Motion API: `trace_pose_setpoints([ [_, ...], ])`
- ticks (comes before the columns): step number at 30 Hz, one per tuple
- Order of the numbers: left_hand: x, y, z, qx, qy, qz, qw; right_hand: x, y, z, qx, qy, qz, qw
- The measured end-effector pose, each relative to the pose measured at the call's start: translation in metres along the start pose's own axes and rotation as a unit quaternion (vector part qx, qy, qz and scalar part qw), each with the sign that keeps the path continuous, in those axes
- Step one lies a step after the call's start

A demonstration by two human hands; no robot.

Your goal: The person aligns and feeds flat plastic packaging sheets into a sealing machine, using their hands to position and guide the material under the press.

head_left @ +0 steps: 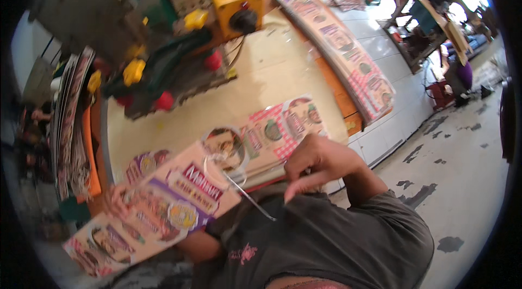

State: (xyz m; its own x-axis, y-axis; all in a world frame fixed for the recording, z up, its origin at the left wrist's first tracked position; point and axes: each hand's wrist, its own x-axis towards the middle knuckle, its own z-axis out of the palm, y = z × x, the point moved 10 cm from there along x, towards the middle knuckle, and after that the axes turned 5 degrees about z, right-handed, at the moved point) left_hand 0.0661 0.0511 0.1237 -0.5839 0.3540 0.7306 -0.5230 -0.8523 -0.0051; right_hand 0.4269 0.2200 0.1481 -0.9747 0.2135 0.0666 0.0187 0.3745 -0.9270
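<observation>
My left hand [117, 202] grips a peach-coloured printed plastic packaging sheet [157, 215] with a purple band and food pictures, tilted in front of my chest. Whether it is one sheet or several layers I cannot tell. A thin metal rod [250, 199] slants down from its right edge, near a loop of white cord [208, 166]. To the right of the rod is my right hand [323, 166], fingers curled in and thumb pointing down; anything inside them is hidden. Beyond the hands, more printed packaging [293, 128] lies on the worktable.
The worktable [272, 66] has a cream top and orange edges. A machine with a dark green arm [168, 63], red knobs and a yellow switch box [239, 11] stands at its far left. Printed packaging stacks lie along the right edge [342, 44] and stand at left [73, 120].
</observation>
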Motion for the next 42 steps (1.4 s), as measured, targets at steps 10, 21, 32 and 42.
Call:
trace_pose_setpoints([
  [10, 0.004, -0.059, 0.017, -0.161, 0.02, 0.008, 0.987, 0.021, 0.069, 0.01, 0.183, 0.155, 0.158, 0.958],
  [21, -0.024, -0.082, 0.007, 0.025, 0.173, -0.094, 0.98, 0.035, 0.065, 0.05, 0.422, 0.08, 0.2, 0.881],
  [32, -0.046, -0.115, 0.041, 0.032, -0.017, -0.348, 0.937, -0.074, 0.101, -0.097, 0.367, 0.445, 0.107, 0.81],
  [42, -0.058, -0.155, 0.062, -0.026, 0.059, -0.383, 0.922, -0.134, 0.091, -0.144, 0.339, 0.629, -0.001, 0.7],
])
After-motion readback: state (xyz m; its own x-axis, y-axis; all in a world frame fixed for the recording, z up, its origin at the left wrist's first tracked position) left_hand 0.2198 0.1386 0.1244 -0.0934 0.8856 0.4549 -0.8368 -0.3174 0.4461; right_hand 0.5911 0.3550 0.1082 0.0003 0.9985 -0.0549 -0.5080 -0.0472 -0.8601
